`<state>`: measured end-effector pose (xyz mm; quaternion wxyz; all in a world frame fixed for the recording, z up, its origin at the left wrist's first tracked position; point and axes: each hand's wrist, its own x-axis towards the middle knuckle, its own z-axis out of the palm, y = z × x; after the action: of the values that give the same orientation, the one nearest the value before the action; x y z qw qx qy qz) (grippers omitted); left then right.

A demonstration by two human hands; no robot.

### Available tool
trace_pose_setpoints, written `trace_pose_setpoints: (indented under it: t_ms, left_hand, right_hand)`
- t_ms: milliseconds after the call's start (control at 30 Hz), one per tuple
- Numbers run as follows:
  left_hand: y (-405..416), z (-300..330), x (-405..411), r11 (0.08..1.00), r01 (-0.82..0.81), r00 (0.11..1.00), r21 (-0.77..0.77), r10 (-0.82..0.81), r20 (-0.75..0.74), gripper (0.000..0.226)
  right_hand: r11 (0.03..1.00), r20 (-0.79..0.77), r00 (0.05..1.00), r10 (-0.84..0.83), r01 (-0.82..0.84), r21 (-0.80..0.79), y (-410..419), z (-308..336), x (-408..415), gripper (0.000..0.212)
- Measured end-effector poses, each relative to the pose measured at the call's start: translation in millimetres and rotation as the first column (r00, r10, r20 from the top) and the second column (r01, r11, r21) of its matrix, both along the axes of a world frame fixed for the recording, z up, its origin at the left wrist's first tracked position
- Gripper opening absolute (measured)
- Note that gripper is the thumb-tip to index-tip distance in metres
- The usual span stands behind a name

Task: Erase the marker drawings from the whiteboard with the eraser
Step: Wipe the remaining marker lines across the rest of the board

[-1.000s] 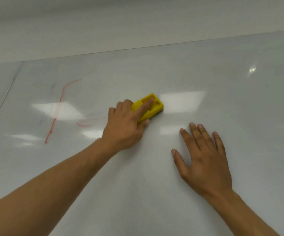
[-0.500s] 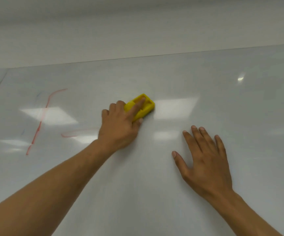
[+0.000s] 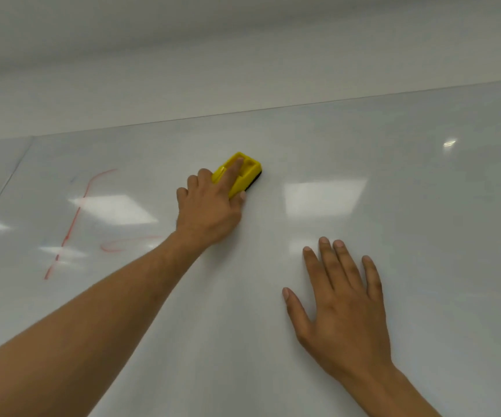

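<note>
My left hand [image 3: 210,206] grips a yellow eraser [image 3: 244,174] with a black felt underside, pressed flat against the whiteboard [image 3: 393,206]. My index finger lies along the eraser's top. To the left, a long red marker line [image 3: 74,218] runs from upper right down to lower left. A short red loop [image 3: 123,245] sits just beside my left forearm. My right hand [image 3: 342,308] rests flat on the board, fingers spread, holding nothing.
The board's top edge [image 3: 273,109] meets a plain wall above. A seam [image 3: 5,188] at the far left joins another panel. Bright ceiling-light reflections [image 3: 324,197] lie on the glossy surface.
The eraser and my left hand have slid slightly up the board. My right hand has stayed flat in the same place. The view has shifted sideways a little.
</note>
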<state>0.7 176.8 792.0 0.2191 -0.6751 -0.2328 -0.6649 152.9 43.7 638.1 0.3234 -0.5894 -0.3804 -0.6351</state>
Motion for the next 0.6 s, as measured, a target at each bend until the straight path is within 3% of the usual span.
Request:
trace_pose_setpoints:
  t_ms: [133, 233, 367, 500, 600]
  left_hand:
    - [-19, -57, 18, 0.98, 0.01, 0.986, 0.198, 0.024, -0.165, 0.061]
    - [-31, -92, 25, 0.976, 0.026, 0.973, 0.217, 0.026, -0.23, 0.062]
    - [-31, -73, 21, 0.977, -0.044, 0.981, 0.209, 0.081, -0.174, 0.063]
    - [-35, -33, 30, 1.0, -0.004, 0.999, 0.011, 0.005, -0.045, 0.062]
    - [-47, -40, 44, 0.993, -0.015, 0.996, 0.114, 0.025, -0.082, 0.059]
  right_hand:
    - [0.998, 0.028, 0.998, 0.05, -0.051, 0.037, -12, 3, 5, 0.065]
    - [0.991, 0.015, 0.998, 0.053, -0.055, 0.12, -30, 17, 17, 0.065]
    - [1.0, -0.107, 0.994, -0.023, 0.025, 0.016, -45, 29, 35, 0.076]
    - [0.998, -0.127, 0.991, -0.049, 0.044, -0.046, -41, 30, 42, 0.081]
    - [1.0, -0.111, 0.994, -0.022, 0.021, -0.009, -41, 29, 43, 0.079]
